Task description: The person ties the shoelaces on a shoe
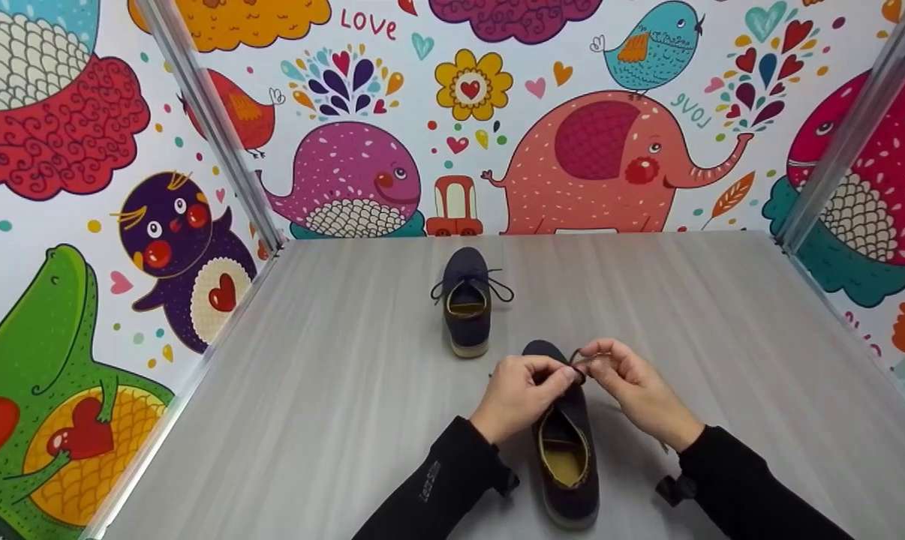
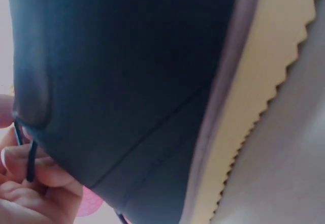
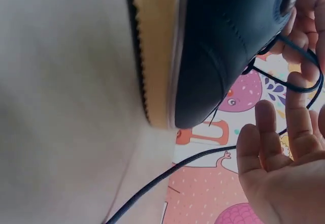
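Observation:
A dark navy shoe (image 1: 570,501) stands on the table nearer the person, toe pointing away. Over its front, my left hand (image 1: 516,394) pinches the dark shoelace between thumb and forefinger. My right hand (image 1: 644,394), just right of the shoe, pinches a lace loop (image 3: 306,88) with thumb and index finger; its other fingers spread loosely. A long lace end (image 3: 177,169) trails below the right hand. In the left wrist view, the shoe's side (image 2: 127,82) fills the middle, and the left fingers (image 2: 38,170) curl beside a short strand. The lacing is partly hidden by the hands.
Farther back stands a matching shoe (image 1: 467,330), its lace tied in a bow. Both rest on a grey wood-grain table (image 1: 332,390). Printed cartoon panels (image 1: 467,150) enclose the back and sides, with metal posts (image 1: 220,127) at the corners.

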Available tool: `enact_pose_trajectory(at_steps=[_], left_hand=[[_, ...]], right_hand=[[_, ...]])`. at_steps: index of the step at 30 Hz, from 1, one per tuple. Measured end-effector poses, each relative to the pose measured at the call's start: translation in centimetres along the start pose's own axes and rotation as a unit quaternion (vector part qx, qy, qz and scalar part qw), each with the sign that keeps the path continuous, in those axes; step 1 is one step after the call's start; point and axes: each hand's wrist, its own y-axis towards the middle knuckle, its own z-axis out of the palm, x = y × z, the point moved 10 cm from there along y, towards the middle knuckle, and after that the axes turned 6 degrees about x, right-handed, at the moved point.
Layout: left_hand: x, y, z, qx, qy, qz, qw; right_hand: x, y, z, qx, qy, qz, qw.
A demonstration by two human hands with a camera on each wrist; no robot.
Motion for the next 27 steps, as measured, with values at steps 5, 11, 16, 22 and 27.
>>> enact_pose_trajectory(at_steps=[5, 11, 16, 22, 27], left_hand=[[0.8, 0.4, -0.2, -0.006, -0.017, -0.017, 0.9997], [1.7, 1.3, -0.3, -0.010, -0.037, -0.037, 0.9986], [2.2, 1.8, -0.4, -0.016, -0.045, -0.058, 0.9971], [2.2, 1.6, -0.6, -0.023, -0.050, -0.068, 0.9962], [2.3, 1.5, -0.7, -0.029, -0.064, -0.068, 0.9952]], right_hand=[[-0.3, -0.3, -0.5, -0.003, -0.033, 0.004, 0.999], [-0.7, -0.5, -0.7, -0.006, -0.050, 0.023, 0.998], [-0.8, -0.5, -1.3, -0.004, -0.064, 0.023, 0.998], [-0.7, -1.3, -3.1, -0.009, -0.134, 0.043, 0.990], [-0.5, -2.1, -4.5, -0.008, -0.190, 0.066, 0.979]])
